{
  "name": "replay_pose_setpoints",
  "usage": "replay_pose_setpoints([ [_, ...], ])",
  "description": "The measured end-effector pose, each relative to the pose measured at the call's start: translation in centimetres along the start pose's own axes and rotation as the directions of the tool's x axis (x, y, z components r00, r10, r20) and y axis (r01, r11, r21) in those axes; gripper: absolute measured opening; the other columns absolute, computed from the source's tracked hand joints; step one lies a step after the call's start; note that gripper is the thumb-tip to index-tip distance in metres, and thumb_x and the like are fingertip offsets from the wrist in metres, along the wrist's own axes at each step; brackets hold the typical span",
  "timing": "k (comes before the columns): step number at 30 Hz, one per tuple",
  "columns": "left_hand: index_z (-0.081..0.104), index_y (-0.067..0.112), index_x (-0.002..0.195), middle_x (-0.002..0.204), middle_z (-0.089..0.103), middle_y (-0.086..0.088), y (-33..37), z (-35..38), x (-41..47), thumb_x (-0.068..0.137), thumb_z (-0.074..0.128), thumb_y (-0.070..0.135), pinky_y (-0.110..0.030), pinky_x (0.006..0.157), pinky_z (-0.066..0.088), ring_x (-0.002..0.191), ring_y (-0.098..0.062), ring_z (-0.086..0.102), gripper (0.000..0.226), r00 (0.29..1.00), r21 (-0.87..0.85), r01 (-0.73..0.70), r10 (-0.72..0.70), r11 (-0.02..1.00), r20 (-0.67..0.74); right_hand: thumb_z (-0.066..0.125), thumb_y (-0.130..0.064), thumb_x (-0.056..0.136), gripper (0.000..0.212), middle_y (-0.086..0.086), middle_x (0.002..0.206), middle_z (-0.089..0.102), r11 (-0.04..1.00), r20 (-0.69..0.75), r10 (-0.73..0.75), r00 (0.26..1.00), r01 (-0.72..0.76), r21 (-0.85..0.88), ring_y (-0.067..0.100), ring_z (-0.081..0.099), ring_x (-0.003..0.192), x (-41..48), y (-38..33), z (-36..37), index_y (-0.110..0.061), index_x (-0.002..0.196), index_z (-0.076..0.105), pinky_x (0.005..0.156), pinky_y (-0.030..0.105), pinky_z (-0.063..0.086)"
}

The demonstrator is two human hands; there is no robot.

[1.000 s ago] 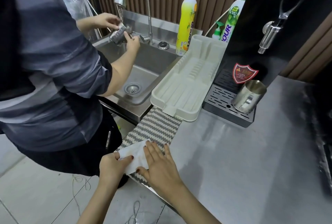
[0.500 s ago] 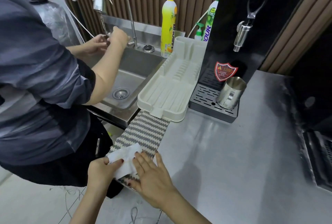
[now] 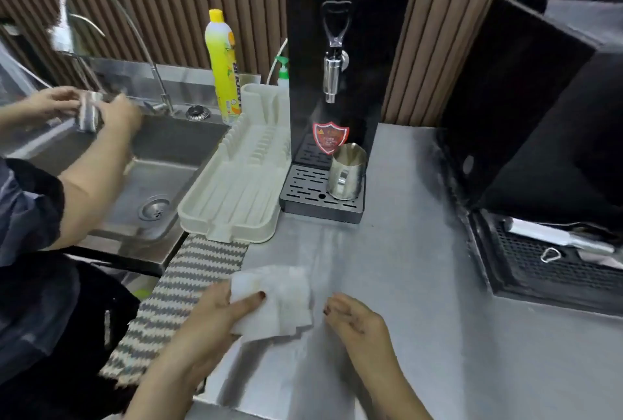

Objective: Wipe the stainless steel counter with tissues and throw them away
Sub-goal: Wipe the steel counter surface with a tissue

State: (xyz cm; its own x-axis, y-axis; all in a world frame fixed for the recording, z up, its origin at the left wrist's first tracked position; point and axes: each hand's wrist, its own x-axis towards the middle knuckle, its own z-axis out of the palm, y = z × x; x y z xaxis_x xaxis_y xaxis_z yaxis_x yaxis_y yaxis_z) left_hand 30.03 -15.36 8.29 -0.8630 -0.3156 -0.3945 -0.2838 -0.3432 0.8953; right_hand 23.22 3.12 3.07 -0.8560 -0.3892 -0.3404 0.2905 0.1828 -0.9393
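Now that my left hand has dragged the pinched tissues off the striped mat onto the counter near its front edge, wiping can begin (right hand lifted off, loosely spread, empty).

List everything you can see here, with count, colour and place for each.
tissue: one, white, on counter, held by left hand
counter: one, steel grey
striped mat: one, grey-white, counter's left edge
dish rack: one, cream, beside sink
sink: one, steel, left
soap bottle: one, yellow, behind sink
water dispenser: one, black, back
steel cup: one, on drip tray
other person: one, at sink
left hand: pinching tissue
right hand: empty, over counter
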Motion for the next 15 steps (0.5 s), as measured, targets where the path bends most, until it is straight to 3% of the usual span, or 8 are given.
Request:
replay_pose_setpoints([
  [2, 0.065, -0.001, 0.103, 0.099, 0.07, -0.021, 0.0, 2.8, 1.0, 0.078, 0.058, 0.0, -0.035, 0.06, 0.058, 0.087, -0.031, 0.068, 0.026, 0.986, -0.054, 0.042, -0.032, 0.998, 0.165, 0.073, -0.026, 0.077, 0.042, 0.013, 0.108, 0.069, 0.965, 0.035, 0.072, 0.997, -0.079, 0.251, 0.028, 0.066, 0.098, -0.2, -0.3, -2.5, -0.003, 0.111, 0.065, 0.083, 0.025, 0.053],
  [4, 0.07, 0.004, 0.1, 0.101, 0.07, -0.02, -0.3, 5.6, 2.0, 0.076, 0.067, 0.003, -0.034, 0.061, 0.056, 0.089, -0.031, 0.068, 0.024, 0.951, -0.006, 0.074, -0.069, 0.997, 0.301, 0.068, -0.026, 0.081, 0.037, 0.021, 0.109, 0.068, 0.899, 0.092, 0.078, 0.993, -0.11, 0.424, 0.037, 0.063, 0.104, -0.8, -0.9, -4.6, 0.001, 0.107, 0.067, 0.085, 0.042, 0.052],
  [8, 0.073, 0.011, 0.094, 0.094, 0.072, -0.013, -1.5, 11.6, 3.7, 0.069, 0.067, 0.015, -0.032, 0.064, 0.054, 0.084, -0.025, 0.069, 0.026, 0.894, 0.219, 0.072, -0.16, 0.973, 0.418, 0.066, -0.01, 0.074, 0.033, 0.024, 0.107, 0.067, 0.87, -0.019, 0.058, 0.998, -0.041, 0.492, 0.037, 0.065, 0.098, -2.0, -1.1, -9.4, 0.002, 0.105, 0.068, 0.068, 0.036, 0.052],
  [12, 0.063, 0.001, 0.083, 0.079, 0.068, -0.012, -3.3, 15.7, 5.0, 0.078, 0.069, 0.004, -0.024, 0.053, 0.05, 0.065, -0.017, 0.065, 0.009, 0.929, 0.296, 0.085, -0.183, 0.951, 0.322, 0.061, -0.001, 0.081, 0.022, 0.02, 0.099, 0.071, 0.893, -0.136, 0.103, 0.985, -0.032, 0.448, 0.03, 0.068, 0.088, -3.0, -0.5, -13.2, 0.003, 0.101, 0.069, 0.065, 0.032, 0.053],
  [15, 0.062, -0.001, 0.082, 0.07, 0.066, -0.008, -4.7, 18.2, 5.7, 0.075, 0.07, 0.0, -0.024, 0.052, 0.051, 0.059, -0.014, 0.064, 0.011, 0.934, 0.35, 0.091, -0.202, 0.932, 0.296, 0.059, 0.008, 0.08, 0.018, 0.018, 0.092, 0.072, 0.901, -0.272, 0.165, 0.948, -0.032, 0.432, 0.031, 0.068, 0.084, -3.2, 0.1, -15.2, 0.005, 0.096, 0.068, 0.07, 0.034, 0.053],
])
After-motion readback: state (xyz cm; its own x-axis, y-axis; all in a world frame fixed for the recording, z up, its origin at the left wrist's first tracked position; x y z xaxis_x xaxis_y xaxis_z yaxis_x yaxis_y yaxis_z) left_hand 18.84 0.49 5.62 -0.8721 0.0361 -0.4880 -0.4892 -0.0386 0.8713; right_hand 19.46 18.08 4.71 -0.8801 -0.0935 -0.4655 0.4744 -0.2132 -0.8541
